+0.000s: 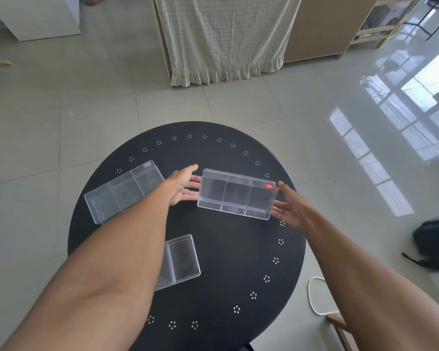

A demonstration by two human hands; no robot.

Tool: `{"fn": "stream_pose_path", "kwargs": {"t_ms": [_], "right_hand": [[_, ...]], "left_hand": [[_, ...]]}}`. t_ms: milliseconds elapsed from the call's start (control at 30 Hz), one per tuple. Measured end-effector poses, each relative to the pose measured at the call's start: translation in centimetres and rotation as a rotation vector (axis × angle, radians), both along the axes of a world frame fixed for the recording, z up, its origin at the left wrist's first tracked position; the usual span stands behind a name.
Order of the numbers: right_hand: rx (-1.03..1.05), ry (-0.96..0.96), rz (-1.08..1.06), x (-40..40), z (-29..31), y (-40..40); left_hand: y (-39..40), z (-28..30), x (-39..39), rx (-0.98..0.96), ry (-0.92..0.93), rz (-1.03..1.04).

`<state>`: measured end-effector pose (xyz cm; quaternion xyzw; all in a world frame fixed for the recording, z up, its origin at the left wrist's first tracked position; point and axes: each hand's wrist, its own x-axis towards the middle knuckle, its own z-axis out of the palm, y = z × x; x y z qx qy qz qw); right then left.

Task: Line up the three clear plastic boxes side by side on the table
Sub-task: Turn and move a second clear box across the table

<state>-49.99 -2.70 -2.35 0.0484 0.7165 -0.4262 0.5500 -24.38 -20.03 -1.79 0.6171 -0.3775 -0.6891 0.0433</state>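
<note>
Three clear plastic boxes lie on the round black table (213,274). A divided box with a red sticker (236,193) sits right of centre, skewed. My left hand (183,186) is at its left end and my right hand (287,206) at its right end. Both have their fingers spread and their fingertips right at the box's walls; no firm grip shows. A second long box (123,191) lies at an angle on the left. The third box (180,259) is nearer to me, and my left forearm hides part of it.
The table edge is ringed with small white dot patterns. Around it is a glossy tiled floor, with a curtain-fronted cabinet (226,39) behind. A black backpack (433,241) and a white cable (314,295) lie on the floor to the right.
</note>
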Motion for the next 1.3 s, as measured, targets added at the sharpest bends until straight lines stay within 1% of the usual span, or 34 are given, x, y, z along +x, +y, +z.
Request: {"fn": "stream_pose_path", "kwargs": {"t_ms": [167,433,500,633,767,833,933,1067,1167,1300], "right_hand": [[-0.034,-0.003,0.084,0.1,-0.4,0.3],[-0.047,0.063,0.041,0.8,-1.4,0.6],[-0.026,0.06,0.05,0.7,-1.5,0.7],[0.085,0.012,0.147,0.2,-1.1,0.8],[0.059,-0.006,0.188,0.3,-0.5,0.7],[0.031,0.0,0.193,0.3,-0.3,0.7],[-0.041,0.024,0.18,0.2,-0.1,0.4],[-0.114,0.08,0.157,0.4,-0.3,-0.3],[-0.128,0.155,0.181,0.5,-1.0,-0.5],[-0.169,0.246,0.233,0.7,-2.3,-0.6]], "left_hand": [[0.8,-0.2,1.0,-0.011,0.024,0.054],[2.6,-0.5,2.1,-0.037,0.011,0.088],[2.7,-0.6,2.4,-0.023,0.027,0.086],[2.7,-0.7,2.7,-0.003,0.019,0.047],[3.0,-0.5,2.7,0.001,-0.007,0.031],[3.1,-0.5,2.9,0.001,0.006,0.054],[2.6,-0.6,3.2,-0.013,0.041,0.124],[2.1,-0.7,3.5,-0.037,0.053,0.137],[2.4,-1.1,3.4,-0.064,0.049,0.148],[3.4,-2.0,3.0,-0.051,0.059,0.18]]}}
